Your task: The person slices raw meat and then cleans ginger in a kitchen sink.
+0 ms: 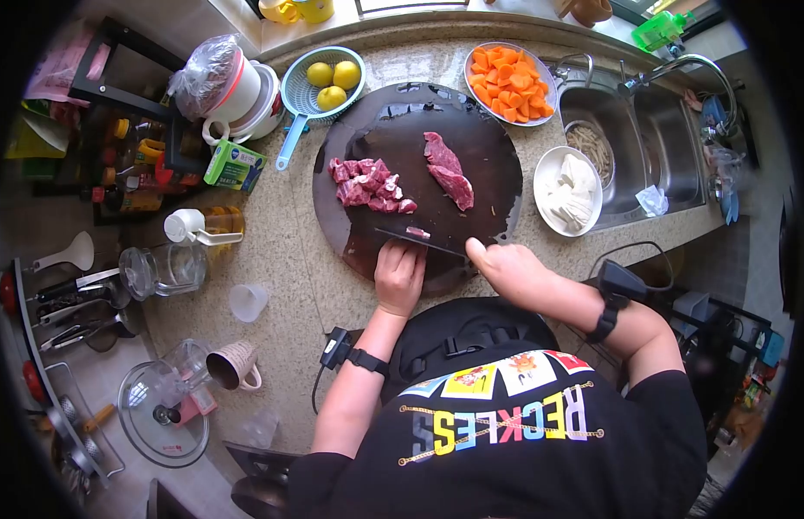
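My right hand (511, 273) is wrapped round the handle of a kitchen knife (437, 242), whose dark blade reaches left across the near part of the round dark cutting board (367, 233). Just behind the blade, my left hand (400, 275) rests on the board with its fingers bent and pressed together; whatever lies under them is hidden. A small slice of red meat (418, 233) sits against the far side of the blade. Farther up the board are a heap of meat cubes (366, 186) and, to their right, long uncut meat strips (448, 169).
A plate of cut carrots (509, 84) and a white bowl with pale pieces (568, 192) flank the board's right. A blue strainer (296, 91) holds yellow-green fruit. The sink (623, 121) is far right. An oil jug (213, 226), plastic cup (248, 302) and mug (233, 364) stand left.
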`<state>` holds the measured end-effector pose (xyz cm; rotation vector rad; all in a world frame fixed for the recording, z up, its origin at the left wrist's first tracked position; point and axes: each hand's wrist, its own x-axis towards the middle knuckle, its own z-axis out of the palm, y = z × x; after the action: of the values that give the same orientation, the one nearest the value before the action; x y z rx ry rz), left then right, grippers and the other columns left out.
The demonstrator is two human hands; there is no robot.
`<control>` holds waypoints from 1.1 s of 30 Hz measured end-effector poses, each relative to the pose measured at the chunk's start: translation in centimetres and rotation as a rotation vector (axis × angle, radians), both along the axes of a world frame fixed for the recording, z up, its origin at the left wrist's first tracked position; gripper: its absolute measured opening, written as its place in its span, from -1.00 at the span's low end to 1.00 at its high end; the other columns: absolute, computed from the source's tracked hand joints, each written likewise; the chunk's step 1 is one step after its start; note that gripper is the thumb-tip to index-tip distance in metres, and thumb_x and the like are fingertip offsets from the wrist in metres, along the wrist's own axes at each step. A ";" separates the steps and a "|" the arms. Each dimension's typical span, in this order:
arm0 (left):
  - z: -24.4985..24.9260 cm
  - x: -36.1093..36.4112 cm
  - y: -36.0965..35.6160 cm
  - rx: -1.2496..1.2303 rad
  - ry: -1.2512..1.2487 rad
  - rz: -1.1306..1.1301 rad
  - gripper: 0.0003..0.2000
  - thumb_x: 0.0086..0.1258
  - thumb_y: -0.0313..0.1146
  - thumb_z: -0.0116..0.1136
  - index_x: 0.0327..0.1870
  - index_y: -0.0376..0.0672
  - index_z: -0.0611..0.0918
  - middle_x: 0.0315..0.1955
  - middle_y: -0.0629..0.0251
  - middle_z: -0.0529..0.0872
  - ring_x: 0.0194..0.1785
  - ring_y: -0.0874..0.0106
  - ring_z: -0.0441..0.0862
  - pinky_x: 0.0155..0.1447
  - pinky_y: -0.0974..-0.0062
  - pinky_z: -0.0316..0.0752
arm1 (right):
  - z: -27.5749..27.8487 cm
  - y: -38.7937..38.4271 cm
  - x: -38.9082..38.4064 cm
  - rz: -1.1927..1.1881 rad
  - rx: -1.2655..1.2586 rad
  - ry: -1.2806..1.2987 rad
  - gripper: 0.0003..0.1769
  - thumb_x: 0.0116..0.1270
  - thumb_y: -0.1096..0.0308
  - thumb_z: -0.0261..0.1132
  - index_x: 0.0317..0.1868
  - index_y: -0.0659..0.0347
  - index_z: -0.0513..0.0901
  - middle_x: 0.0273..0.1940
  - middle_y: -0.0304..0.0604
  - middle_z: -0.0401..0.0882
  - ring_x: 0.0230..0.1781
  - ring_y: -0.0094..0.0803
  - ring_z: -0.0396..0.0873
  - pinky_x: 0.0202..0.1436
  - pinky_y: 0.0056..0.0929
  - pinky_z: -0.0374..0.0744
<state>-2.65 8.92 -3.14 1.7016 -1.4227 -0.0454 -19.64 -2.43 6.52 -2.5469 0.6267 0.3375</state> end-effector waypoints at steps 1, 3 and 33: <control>0.0 0.0 0.0 -0.003 -0.024 0.010 -0.78 0.06 -0.57 0.24 -0.22 -0.27 0.63 -0.22 0.16 0.60 -0.09 0.13 0.54 0.00 0.27 0.46 | 0.9 0.3 -0.5 -0.003 0.028 0.005 -0.80 0.15 0.53 0.04 -0.22 0.32 0.24 -0.58 0.08 0.49 -0.50 0.08 0.55 -0.47 -0.07 0.50; -0.2 -0.1 0.2 0.000 -0.041 0.020 -0.77 0.05 -0.57 0.25 -0.21 -0.27 0.63 -0.22 0.16 0.60 -0.08 0.13 0.54 0.01 0.26 0.46 | 1.4 0.7 -1.4 -0.010 0.045 0.064 -0.81 0.16 0.52 0.03 -0.22 0.32 0.24 -0.57 0.10 0.52 -0.49 0.08 0.57 -0.46 -0.07 0.52; -0.4 -0.2 0.3 0.032 0.006 0.056 -0.80 0.00 -0.54 0.25 -0.30 -0.27 0.61 -0.27 0.16 0.59 -0.13 0.10 0.53 -0.07 0.25 0.46 | -3.7 1.1 6.5 -0.010 0.059 -0.145 -0.78 0.12 0.55 0.10 -0.26 0.36 0.23 -0.58 0.11 0.52 -0.49 0.05 0.60 -0.49 -0.12 0.55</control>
<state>-2.83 9.23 -3.54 1.7652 -1.3765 -0.0424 -13.12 -1.37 2.82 -2.4847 0.5658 0.1632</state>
